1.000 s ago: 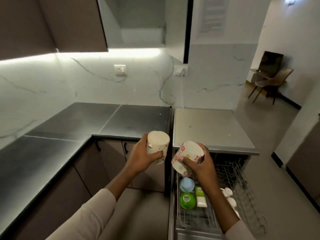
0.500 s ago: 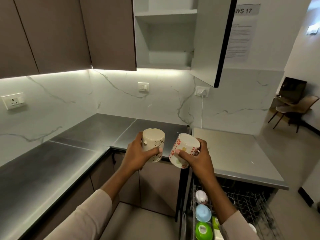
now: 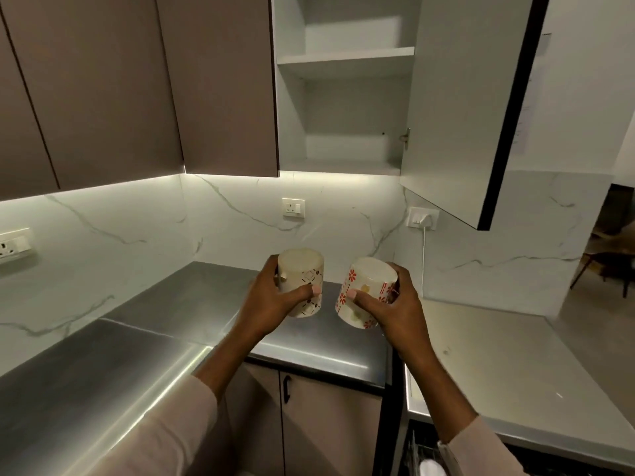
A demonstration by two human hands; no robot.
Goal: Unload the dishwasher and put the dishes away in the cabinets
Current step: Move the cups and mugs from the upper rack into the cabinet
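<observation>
Left hand grips the cream mug, right hand the flowered mug. The cabinet at twelve o'clock looks bare, so putting away seems barely begun.

Home kitchen, no doubt about it: brown wall cabinets overhead, and one open cabinet showing white shelves. A light strip glows beneath onto a marble-look backsplash dotted with wall sockets. Below, a steel tabletop wraps the corner over a base cabinet, and a dishwasher rack peeks in bottom right. Household crockery too: the left hand holds a cream mug, the right hand a red-flowered mug.
</observation>
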